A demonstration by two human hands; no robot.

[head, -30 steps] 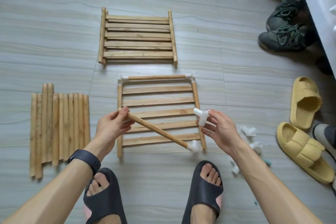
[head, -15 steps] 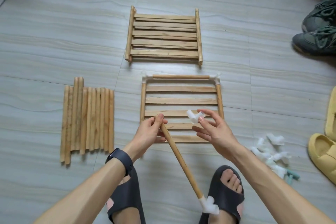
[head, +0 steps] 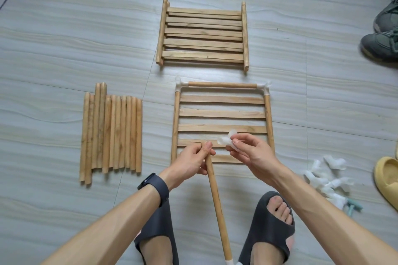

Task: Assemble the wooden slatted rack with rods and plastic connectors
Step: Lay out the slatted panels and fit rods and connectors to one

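While the slatted frame (head: 221, 114) lay flat on the floor (head: 64, 38), closed with plastic corners along its far edge only, its near edge was left open. A loose rod (head: 217, 206) was gripped near its upper end by the curled fingers of the left hand (head: 189, 161). Its lower end, already capped by a fitted connector (head: 229, 262), was pointed back toward the person. A plastic connector (head: 226, 141) was pinched between thumb and fingertips of the right hand (head: 252, 153), just beside the bare rod tip and seemingly not yet touching it. For a sound joint, one socket would best be lined up with the rod's axis and pushed straight on with a slight twist. The free sockets should be turned to match those at the capped end, so that both side rails of the frame could be met.
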